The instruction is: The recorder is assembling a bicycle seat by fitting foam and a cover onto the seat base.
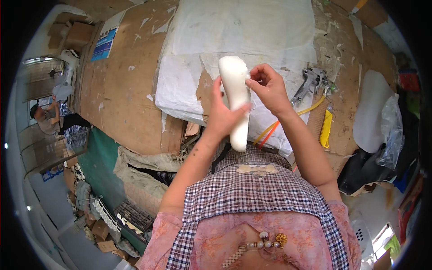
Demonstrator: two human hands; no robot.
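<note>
Between both hands (243, 101), white sole (237, 96)

A cluttered workshop around a worn board table

The table (121, 90) is bare brown board, scuffed and flecked with white, partly covered by clear plastic sheeting (243, 27). A blue poster (104, 44) lies at its far left corner beside cardboard boxes (74, 33). Green floor (96, 166) shows below, strewn with sacking and boxes. A person (49, 118) sits far left near a daylit opening
</note>
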